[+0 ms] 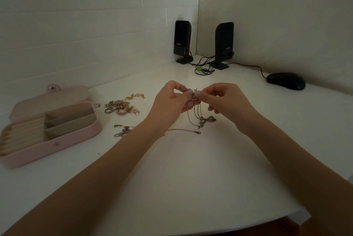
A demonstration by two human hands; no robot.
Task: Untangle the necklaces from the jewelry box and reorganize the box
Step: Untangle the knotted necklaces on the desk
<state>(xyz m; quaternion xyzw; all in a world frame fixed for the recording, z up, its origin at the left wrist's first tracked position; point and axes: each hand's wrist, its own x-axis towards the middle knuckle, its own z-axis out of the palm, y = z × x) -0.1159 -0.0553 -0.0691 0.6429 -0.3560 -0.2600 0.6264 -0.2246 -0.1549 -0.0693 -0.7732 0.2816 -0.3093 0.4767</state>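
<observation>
Head view: left hand [170, 100] and right hand [224, 100] both raised over the white desk [172, 169], fingertips pinching the same knot of tangled necklaces [196, 109]. Thin silver-toned chains hang from the pinch in loops; pendant cluster at the bottom rests on the desk. One loose chain [183, 130] lies flat just below, clasp at its right end. Pink jewelry box [47, 128] sits open at left: ring rolls, divided compartments. Pile of rings and earrings [122, 106] between box and hands.
</observation>
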